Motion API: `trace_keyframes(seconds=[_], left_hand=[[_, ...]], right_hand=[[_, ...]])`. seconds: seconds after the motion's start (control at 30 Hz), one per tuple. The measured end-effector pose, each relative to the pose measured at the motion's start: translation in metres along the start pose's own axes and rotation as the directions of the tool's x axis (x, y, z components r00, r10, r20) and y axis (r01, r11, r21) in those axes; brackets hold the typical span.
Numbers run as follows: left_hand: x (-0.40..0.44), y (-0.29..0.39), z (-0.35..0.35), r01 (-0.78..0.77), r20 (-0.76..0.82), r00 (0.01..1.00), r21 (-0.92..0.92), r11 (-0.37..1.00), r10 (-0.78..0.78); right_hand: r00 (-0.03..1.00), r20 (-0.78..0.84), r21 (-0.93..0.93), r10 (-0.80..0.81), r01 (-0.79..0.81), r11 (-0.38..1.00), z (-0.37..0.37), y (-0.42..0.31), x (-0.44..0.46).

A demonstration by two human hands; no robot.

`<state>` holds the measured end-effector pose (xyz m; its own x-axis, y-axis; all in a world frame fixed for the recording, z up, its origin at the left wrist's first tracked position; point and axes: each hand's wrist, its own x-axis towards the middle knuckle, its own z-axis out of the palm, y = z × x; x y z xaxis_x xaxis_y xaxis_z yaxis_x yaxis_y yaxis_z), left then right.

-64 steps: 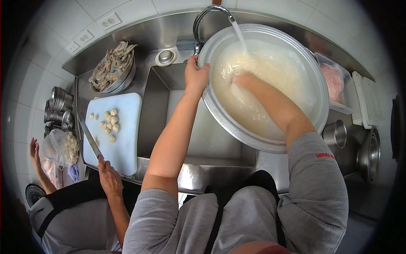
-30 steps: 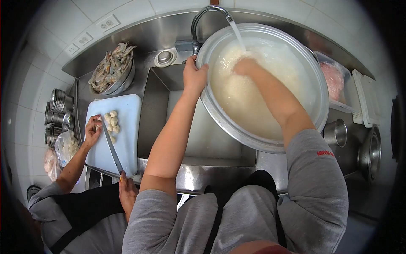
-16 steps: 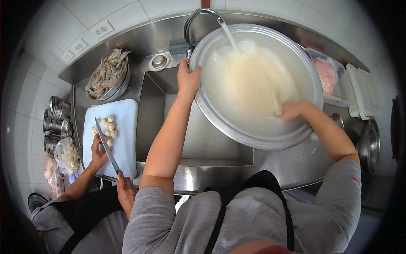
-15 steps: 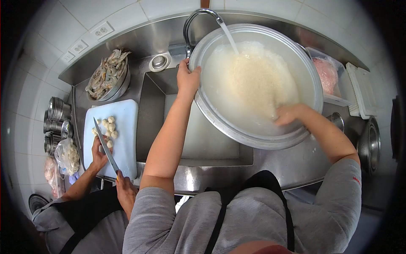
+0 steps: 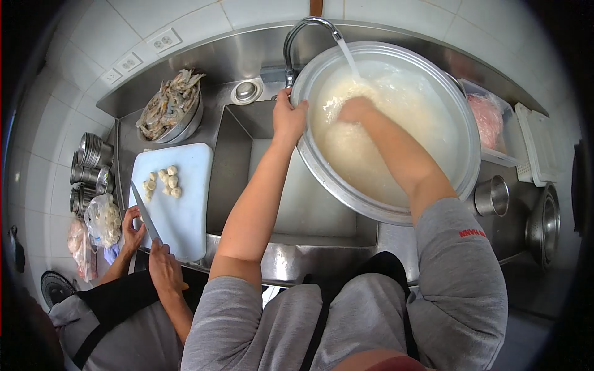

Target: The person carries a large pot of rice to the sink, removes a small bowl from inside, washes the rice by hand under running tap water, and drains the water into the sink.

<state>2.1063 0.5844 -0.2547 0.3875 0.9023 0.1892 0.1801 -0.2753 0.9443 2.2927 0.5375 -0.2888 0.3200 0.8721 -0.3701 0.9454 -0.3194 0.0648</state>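
Note:
A large metal basin (image 5: 396,216) rests over the sink's right part and the counter. Cloudy water and pale rice grains (image 5: 352,145) fill it. At its left rim, my left hand (image 5: 289,116) grips the edge. My right hand (image 5: 357,110) is in the rice and water at the upper left of the basin, its fingers blurred and partly hidden. From the curved faucet (image 5: 309,21) water runs into the basin close to that hand.
At left a co-worker holds a knife (image 5: 144,210) by a white cutting board (image 5: 179,222) with mushroom-like pieces. A bowl of shrimp (image 5: 172,106) stands behind. The sink (image 5: 291,179) lies between. Right are a tub of pink meat (image 5: 486,120), a metal cup (image 5: 492,196) and bowls (image 5: 543,226).
My right hand has swept from the basin's lower right to its upper left through the rice. My left hand keeps hold of the rim. The co-worker's knife has moved slightly left and down.

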Motion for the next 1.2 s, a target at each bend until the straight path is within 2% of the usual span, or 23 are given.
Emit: trace_keyframes(seconds=[0.07,0.13,0.23,0.3,0.37,0.4,0.43,0.47,0.5,0.53,0.57,0.6,0.67,0.77,0.83,0.9,0.97,1.0,1.07,1.1,1.13,1.17,1.2], left_hand=[[-0.001,0.006,-0.002,0.027,0.013,1.0,-0.002,1.0,-0.027],[-0.003,0.011,-0.003,0.052,0.035,0.998,-0.009,0.999,-0.052],[-0.002,0.009,-0.003,-0.015,0.008,1.0,0.071,0.997,0.014],[0.002,-0.005,0.003,0.029,0.029,0.999,-0.182,0.983,-0.024],[-0.001,0.001,0.005,0.107,0.048,0.994,-0.29,0.951,-0.098],[-0.003,0.006,0.002,0.184,0.064,0.983,-0.387,0.904,-0.173],[-0.005,0.014,0.0,0.261,0.125,0.965,-0.489,0.832,-0.229],[-0.002,0.013,-0.004,0.249,0.107,0.968,-0.489,0.836,-0.226],[0.007,0.005,-0.008,0.403,0.23,0.912,-0.66,0.634,-0.34],[0.016,-0.009,-0.008,0.528,0.376,0.831,-0.764,0.371,-0.409],[0.038,-0.043,0.002,0.453,0.265,0.838,-0.826,0.335,-0.478],[0.055,-0.064,0.006,0.448,0.259,0.839,-0.827,0.338,-0.479],[0.074,-0.087,0.011,0.482,0.158,0.794,-0.752,0.449,-0.587],[0.076,-0.071,0.02,0.408,-0.008,0.757,-0.775,0.482,-0.653],[0.097,-0.092,0.023,0.358,-0.011,0.76,-0.827,0.434,-0.649],[0.13,-0.143,0.023,0.305,0.078,0.791,-0.91,0.281,-0.607],[0.151,-0.173,0.023,0.26,0.126,0.819,-0.952,0.165,-0.56],[0.153,-0.178,0.021,0.248,0.13,0.824,-0.958,0.145,-0.551],[0.128,-0.116,0.029,0.182,-0.029,0.806,-0.938,0.294,-0.591],[0.116,-0.092,0.031,0.119,-0.192,0.777,-0.89,0.44,-0.6],[0.114,-0.094,0.027,0.122,-0.191,0.776,-0.89,0.44,-0.601],[0.113,-0.096,0.019,0.13,-0.28,0.872,-0.659,0.741,-0.402],[0.114,-0.095,0.015,0.066,-0.279,0.945,-0.343,0.937,-0.169]], right_hand=[[0.997,-0.076,0.269,0.01,0.01,0.963,0.004,0.054,0.018],[0.977,0.136,0.404,0.166,-0.208,0.891,-0.009,0.093,-0.002],[0.959,0.231,0.407,0.166,-0.25,0.878,-0.023,0.121,-0.046],[0.93,0.327,0.405,0.168,-0.298,0.864,-0.026,0.134,-0.085],[0.898,0.41,0.399,0.158,-0.333,0.854,-0.034,0.143,-0.116],[0.904,0.4,0.397,0.152,-0.321,0.86,-0.04,0.144,-0.126],[0.896,0.384,0.466,0.223,-0.396,0.791,-0.047,0.144,-0.135],[0.881,0.373,0.536,0.291,-0.46,0.708,-0.049,0.145,-0.138],[0.888,0.363,0.542,0.281,-0.447,0.712,-0.044,0.151,-0.135],[0.928,0.139,0.501,0.345,-0.367,0.784,-0.033,0.159,-0.13],[0.923,-0.092,0.435,0.375,-0.302,0.849,-0.02,0.163,-0.123],[0.925,-0.094,0.436,0.369,-0.296,0.85,-0.008,0.165,-0.116],[0.909,-0.244,0.254,0.338,-0.277,0.927,0.019,0.167,-0.098],[0.888,-0.389,0.2,0.246,-0.179,0.963,0.054,0.183,-0.066],[0.883,-0.385,0.263,0.268,-0.173,0.949,0.046,0.188,-0.068],[0.887,-0.37,0.327,0.276,-0.154,0.932,0.03,0.171,-0.081],[0.905,-0.206,0.424,0.372,-0.26,0.867,-0.011,0.155,-0.109],[0.905,-0.2,0.426,0.375,-0.264,0.865,-0.014,0.157,-0.111],[0.871,-0.075,0.578,0.485,-0.359,0.733,-0.016,0.161,-0.11],[0.871,-0.07,0.578,0.485,-0.361,0.732,-0.013,0.164,-0.11],[0.878,-0.147,0.52,0.456,-0.324,0.79,-0.01,0.17,-0.111],[0.881,-0.219,0.456,0.42,-0.288,0.842,-0.006,0.176,-0.113],[0.878,-0.221,0.458,0.425,-0.292,0.84,-0.005,0.188,-0.119]])
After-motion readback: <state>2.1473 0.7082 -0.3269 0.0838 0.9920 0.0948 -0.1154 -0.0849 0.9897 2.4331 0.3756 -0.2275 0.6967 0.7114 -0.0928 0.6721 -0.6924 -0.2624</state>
